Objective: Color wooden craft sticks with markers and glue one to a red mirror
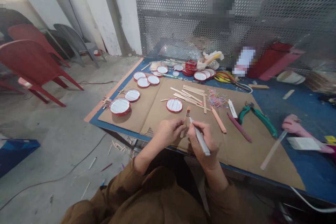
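Note:
My left hand (172,130) is closed on a wooden craft stick (186,115), held upright at a slant, with a dark reddish mark near its top. In my right hand (206,139) is a white marker (201,140), its tip close to or touching the stick; I cannot tell which. Just beyond my hands lies a red-rimmed white lid (174,105). Behind it is a loose pile of craft sticks (187,96). Small coloured rubber bands (217,98) are heaped to their right.
Brown cardboard (154,112) covers much of the blue table. More lids (120,106) sit at left and back. On the right are two crayon-like sticks (218,120), a white tube (232,108), green-handled pliers (259,120) and a pink glue gun (296,126). Red chairs (31,63) stand left.

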The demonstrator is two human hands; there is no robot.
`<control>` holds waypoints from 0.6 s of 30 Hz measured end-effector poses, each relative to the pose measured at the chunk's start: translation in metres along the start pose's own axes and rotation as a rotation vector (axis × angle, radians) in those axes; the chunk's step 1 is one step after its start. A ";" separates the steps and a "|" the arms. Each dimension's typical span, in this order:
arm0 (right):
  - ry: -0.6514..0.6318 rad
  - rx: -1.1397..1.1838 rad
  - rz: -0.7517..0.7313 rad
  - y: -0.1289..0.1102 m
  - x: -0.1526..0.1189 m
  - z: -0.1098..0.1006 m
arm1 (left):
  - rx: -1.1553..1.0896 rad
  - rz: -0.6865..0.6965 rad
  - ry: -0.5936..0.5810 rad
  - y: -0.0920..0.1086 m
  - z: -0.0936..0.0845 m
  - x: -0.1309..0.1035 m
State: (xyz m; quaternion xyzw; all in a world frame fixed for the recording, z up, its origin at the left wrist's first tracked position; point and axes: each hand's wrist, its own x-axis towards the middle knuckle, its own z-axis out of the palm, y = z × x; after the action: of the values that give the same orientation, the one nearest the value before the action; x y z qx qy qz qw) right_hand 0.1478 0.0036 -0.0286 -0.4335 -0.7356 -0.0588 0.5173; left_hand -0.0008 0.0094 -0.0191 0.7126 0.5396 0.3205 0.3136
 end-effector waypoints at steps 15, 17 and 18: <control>-0.024 0.098 -0.038 -0.004 0.004 -0.002 | -0.026 0.009 -0.018 -0.002 0.001 0.000; -0.039 0.089 -0.046 -0.003 0.003 -0.001 | -0.042 0.015 -0.024 -0.002 0.000 0.000; -0.044 0.081 -0.049 -0.003 0.003 0.000 | -0.046 0.015 -0.023 -0.001 0.000 0.000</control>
State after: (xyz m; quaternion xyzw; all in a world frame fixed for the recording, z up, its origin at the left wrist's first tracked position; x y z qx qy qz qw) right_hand 0.1458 0.0032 -0.0250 -0.3953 -0.7590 -0.0320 0.5163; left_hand -0.0014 0.0100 -0.0203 0.7128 0.5232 0.3269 0.3337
